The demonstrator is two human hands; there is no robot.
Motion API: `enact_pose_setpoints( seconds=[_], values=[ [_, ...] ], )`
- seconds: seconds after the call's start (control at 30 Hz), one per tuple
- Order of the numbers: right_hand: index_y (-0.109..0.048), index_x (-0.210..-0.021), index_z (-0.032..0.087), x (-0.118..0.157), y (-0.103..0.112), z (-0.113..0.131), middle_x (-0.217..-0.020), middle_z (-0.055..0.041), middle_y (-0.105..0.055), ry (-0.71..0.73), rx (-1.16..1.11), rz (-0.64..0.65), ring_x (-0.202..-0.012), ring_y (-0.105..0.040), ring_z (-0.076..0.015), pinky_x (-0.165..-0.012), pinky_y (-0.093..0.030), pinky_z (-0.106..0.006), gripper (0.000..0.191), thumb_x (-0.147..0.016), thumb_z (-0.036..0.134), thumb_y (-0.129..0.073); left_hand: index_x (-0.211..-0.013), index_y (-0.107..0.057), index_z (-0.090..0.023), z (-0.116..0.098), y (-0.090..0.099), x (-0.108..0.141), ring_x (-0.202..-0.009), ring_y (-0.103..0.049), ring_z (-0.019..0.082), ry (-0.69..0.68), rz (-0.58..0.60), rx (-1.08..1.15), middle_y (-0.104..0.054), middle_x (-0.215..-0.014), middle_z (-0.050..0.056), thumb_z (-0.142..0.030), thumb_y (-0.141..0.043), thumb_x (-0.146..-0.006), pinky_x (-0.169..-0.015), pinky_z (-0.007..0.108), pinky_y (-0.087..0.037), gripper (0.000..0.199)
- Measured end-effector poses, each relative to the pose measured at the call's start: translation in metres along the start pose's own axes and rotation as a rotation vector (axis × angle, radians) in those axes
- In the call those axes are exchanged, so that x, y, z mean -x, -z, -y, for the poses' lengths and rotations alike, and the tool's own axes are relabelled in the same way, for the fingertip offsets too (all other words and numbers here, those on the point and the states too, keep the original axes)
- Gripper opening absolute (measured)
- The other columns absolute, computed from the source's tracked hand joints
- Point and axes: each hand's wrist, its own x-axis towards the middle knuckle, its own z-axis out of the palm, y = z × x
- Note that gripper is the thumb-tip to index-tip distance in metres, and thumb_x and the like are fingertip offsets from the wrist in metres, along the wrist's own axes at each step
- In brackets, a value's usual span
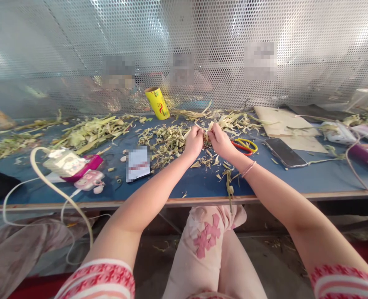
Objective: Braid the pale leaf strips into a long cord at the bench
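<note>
Over a heap of pale green and yellowish plant scraps (168, 139) on the blue table (184, 182), my two hands are close together. My left hand (195, 140) is closed, its fingertips pinched at a small pale piece. Just to its right, my right hand (218, 140) is also closed, with a pale bit showing at its fingertips. The pieces are too small to make out clearly. Orange and yellow scissor handles (245, 146) lie beside my right wrist, their blades hidden.
A yellow tube (158, 104) stands tilted near the perforated metal panel (221, 50). At right are a dark phone (285, 153) and brown cardboard (288, 124). Another phone (138, 164) lies left of centre, near a power bank with cables (67, 164). More plant scraps (93, 133) lie further left.
</note>
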Motion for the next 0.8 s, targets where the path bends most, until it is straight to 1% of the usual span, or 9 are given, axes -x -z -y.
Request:
enact_pose_setpoints(
  seconds=[0.1, 0.2, 0.27, 0.4, 0.5, 0.6, 0.7, 0.8],
  values=[
    [-0.034, -0.081, 0.024, -0.001, 0.000, -0.001, -0.066, 0.0016, -0.050, -0.076, -0.052, -0.018, -0.061, -0.049, -0.0140, -0.063, -0.040, -0.030, 0.010, -0.089, 0.025, -0.040, -0.067, -0.044, -0.020, -0.006, 0.001, 0.003, -0.050, -0.041, 0.009, 0.014, 0.058, -0.005, -0.039, -0.052, -0.005, -0.031, -0.050, -0.086, -0.054, 0.022, -0.034, 0.023],
    [-0.035, -0.082, 0.024, -0.002, 0.000, -0.003, -0.063, 0.0020, -0.049, -0.129, -0.104, -0.048, -0.057, -0.051, -0.0140, -0.060, -0.041, -0.030, 0.010, -0.090, 0.027, -0.038, -0.067, -0.045, -0.020, -0.013, 0.001, 0.007, -0.045, -0.035, 0.009, 0.018, 0.145, 0.006, -0.035, -0.049, -0.005, -0.035, -0.048, -0.087, -0.049, 0.023, -0.028, 0.026],
    [-0.035, -0.083, 0.024, -0.002, 0.000, -0.005, -0.063, 0.0021, -0.049, -0.139, -0.143, -0.070, -0.056, -0.051, -0.0136, -0.059, -0.042, -0.030, 0.010, -0.091, 0.029, -0.038, -0.067, -0.046, -0.019, -0.014, 0.001, 0.008, -0.044, -0.033, 0.008, -0.016, 0.181, -0.011, -0.034, -0.048, -0.006, -0.040, -0.048, -0.087, -0.047, 0.023, -0.025, 0.029],
    [-0.037, -0.084, 0.024, -0.004, -0.001, -0.009, -0.063, 0.0027, -0.049, -0.144, -0.180, -0.103, -0.054, -0.049, -0.0125, -0.059, -0.045, -0.031, 0.013, -0.091, 0.035, -0.039, -0.067, -0.047, -0.019, -0.011, 0.002, 0.008, -0.047, -0.035, 0.009, -0.134, 0.216, -0.059, -0.037, -0.051, -0.004, -0.047, -0.048, -0.086, -0.049, 0.024, -0.027, 0.033],
    [-0.036, -0.083, 0.024, -0.004, 0.000, -0.007, -0.062, 0.0027, -0.048, -0.145, -0.179, -0.122, -0.057, -0.048, -0.0131, -0.060, -0.045, -0.031, 0.015, -0.090, 0.036, -0.041, -0.067, -0.047, -0.019, -0.010, 0.003, 0.008, -0.047, -0.035, 0.009, -0.173, 0.239, -0.073, -0.036, -0.051, -0.004, -0.049, -0.048, -0.085, -0.049, 0.024, -0.026, 0.035],
    [-0.036, -0.082, 0.023, -0.004, 0.002, -0.003, -0.060, 0.0035, -0.044, -0.134, -0.186, -0.132, -0.056, -0.046, -0.0123, -0.058, -0.042, -0.029, 0.017, -0.090, 0.036, -0.042, -0.069, -0.047, -0.020, -0.009, 0.002, 0.008, -0.048, -0.036, 0.009, -0.179, 0.220, -0.080, -0.037, -0.051, -0.004, -0.048, -0.047, -0.086, -0.049, 0.024, -0.027, 0.034],
    [-0.036, -0.083, 0.024, -0.005, 0.003, -0.002, -0.055, 0.0058, -0.037, -0.111, -0.235, -0.114, -0.050, -0.039, -0.0102, -0.050, -0.036, -0.026, 0.019, -0.090, 0.040, -0.043, -0.070, -0.047, -0.020, -0.008, 0.002, 0.006, -0.049, -0.037, 0.010, -0.168, 0.132, -0.092, -0.037, -0.052, -0.004, -0.046, -0.045, -0.088, -0.050, 0.024, -0.028, 0.032],
    [-0.037, -0.087, 0.024, -0.005, 0.002, -0.003, -0.055, 0.0067, -0.032, -0.075, -0.320, -0.047, -0.046, -0.032, -0.0087, -0.045, -0.029, -0.025, 0.021, -0.089, 0.044, -0.044, -0.070, -0.047, -0.020, -0.005, 0.003, 0.002, -0.050, -0.038, 0.009, -0.157, 0.055, -0.102, -0.038, -0.053, -0.004, -0.044, -0.045, -0.088, -0.051, 0.023, -0.029, 0.031]
  ],
)
